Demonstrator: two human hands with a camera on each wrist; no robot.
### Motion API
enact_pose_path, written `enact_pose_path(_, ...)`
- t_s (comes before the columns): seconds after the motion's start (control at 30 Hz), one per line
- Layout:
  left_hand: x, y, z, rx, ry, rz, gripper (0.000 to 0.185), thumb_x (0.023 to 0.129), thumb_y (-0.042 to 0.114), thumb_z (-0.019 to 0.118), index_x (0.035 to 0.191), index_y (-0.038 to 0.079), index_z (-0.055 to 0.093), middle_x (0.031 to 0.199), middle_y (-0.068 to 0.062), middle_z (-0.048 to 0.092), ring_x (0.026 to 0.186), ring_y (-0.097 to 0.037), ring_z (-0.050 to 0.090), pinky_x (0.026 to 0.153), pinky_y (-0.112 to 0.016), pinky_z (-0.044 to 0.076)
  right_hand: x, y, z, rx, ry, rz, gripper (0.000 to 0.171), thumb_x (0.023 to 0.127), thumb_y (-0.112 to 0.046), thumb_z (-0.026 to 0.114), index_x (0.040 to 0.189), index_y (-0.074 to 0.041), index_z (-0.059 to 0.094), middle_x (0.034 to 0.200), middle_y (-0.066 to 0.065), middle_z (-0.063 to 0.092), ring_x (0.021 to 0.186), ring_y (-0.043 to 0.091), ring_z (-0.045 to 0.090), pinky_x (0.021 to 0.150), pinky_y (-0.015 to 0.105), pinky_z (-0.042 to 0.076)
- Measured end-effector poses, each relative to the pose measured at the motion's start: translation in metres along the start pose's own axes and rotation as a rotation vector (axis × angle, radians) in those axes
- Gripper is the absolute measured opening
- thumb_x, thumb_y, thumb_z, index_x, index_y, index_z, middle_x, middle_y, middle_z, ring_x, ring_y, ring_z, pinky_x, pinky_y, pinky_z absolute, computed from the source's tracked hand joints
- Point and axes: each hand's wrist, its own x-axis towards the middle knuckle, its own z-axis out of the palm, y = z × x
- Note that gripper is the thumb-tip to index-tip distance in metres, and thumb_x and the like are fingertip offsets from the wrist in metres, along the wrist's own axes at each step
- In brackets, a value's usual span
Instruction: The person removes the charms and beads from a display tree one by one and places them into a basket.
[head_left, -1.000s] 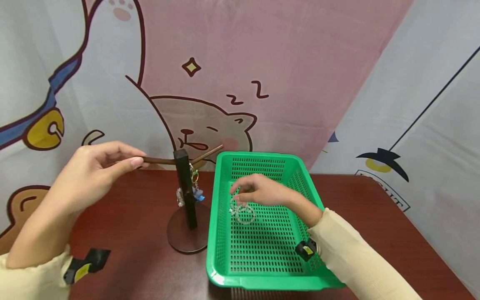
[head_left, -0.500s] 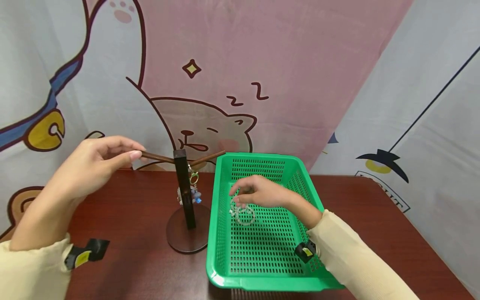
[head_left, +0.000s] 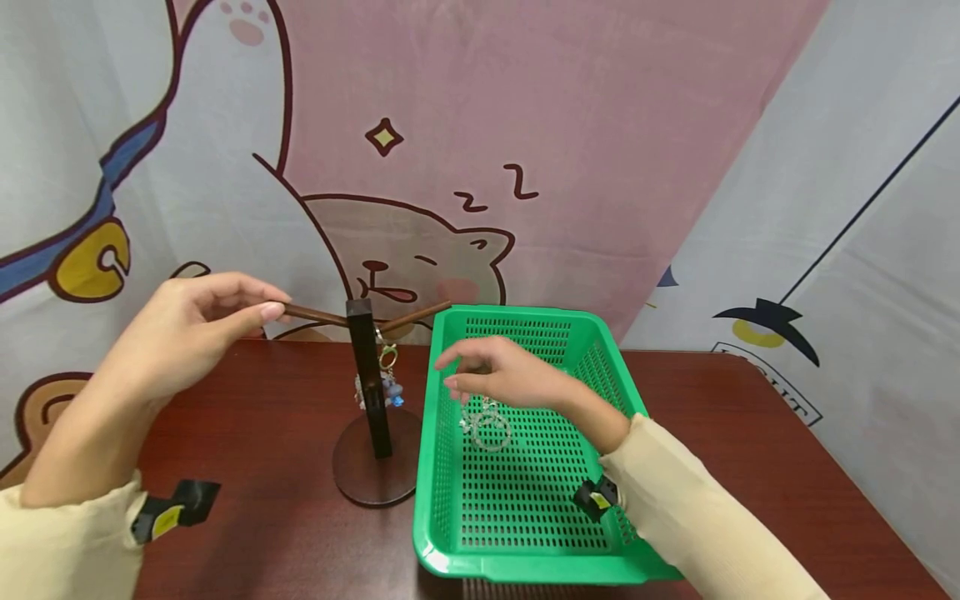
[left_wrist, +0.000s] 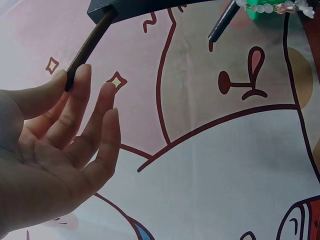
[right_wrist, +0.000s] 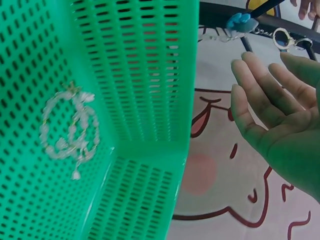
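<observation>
My left hand (head_left: 255, 312) pinches the tip of the left arm (head_left: 311, 315) of a dark wooden stand (head_left: 369, 375). The left wrist view shows that rod (left_wrist: 90, 47) between thumb and forefinger of the left hand (left_wrist: 70, 85). A keychain with a blue charm (head_left: 387, 382) hangs from the stand's right arm. My right hand (head_left: 468, 377) hovers with relaxed, straight fingers over the far left part of a green basket (head_left: 525, 568), holding nothing. A pale beaded bracelet (head_left: 487, 427) lies on the basket floor just below it. In the right wrist view the bracelet (right_wrist: 67, 131) lies apart from the open right hand (right_wrist: 270, 100).
The stand's round base (head_left: 367, 483) touches the basket's left side on a dark red table (head_left: 750, 433). A cartoon-print curtain (head_left: 525, 125) hangs close behind. Bare table shows left of the stand and right of the basket.
My right hand let go of the bracelet, rose and shifted left with fingers spread. The bracelet now lies in the basket. The left hand kept its hold on the stand's arm.
</observation>
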Motion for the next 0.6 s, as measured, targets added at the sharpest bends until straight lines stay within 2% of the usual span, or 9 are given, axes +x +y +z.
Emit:
enact_pose_path(0.23,0.0,0.002,0.0,-0.009,-0.001,-0.013,0.019,0.09,0.019,0.06,0.101,0.005,0.067,0.08,0.004,0.064,0.071,-0.001,0.056,0.061,-0.016,0.04,0.012,-0.013,0.004,-0.044,0.008,-0.041,0.031,0.092,-0.007,0.054,0.123,-0.004,0.053,0.08,0.008,0.066,0.073,0.018,0.061,0.062,0.025,0.045)
enact_pose_path(0.4,-0.001,0.002,0.0,0.003,-0.003,-0.017,0.019,0.09,0.019,0.06,0.102,0.006,0.067,0.081,0.002,0.064,0.073,-0.001,0.056,0.061,-0.016,0.04,0.019,-0.02,0.006,-0.037,0.013,-0.037,0.035,0.092,-0.008,0.054,0.127,-0.006,0.05,0.084,0.006,0.067,0.073,0.017,0.062,0.06,0.025,0.045)
enact_pose_path(0.6,-0.001,0.003,0.0,0.005,0.002,-0.021,0.019,0.089,0.02,0.06,0.102,0.006,0.067,0.08,0.003,0.064,0.073,-0.003,0.055,0.061,-0.017,0.039,0.023,-0.028,0.008,-0.035,0.011,-0.055,0.037,0.092,-0.009,0.054,0.129,-0.004,0.048,0.087,0.004,0.066,0.076,0.025,0.063,0.066,0.026,0.047)
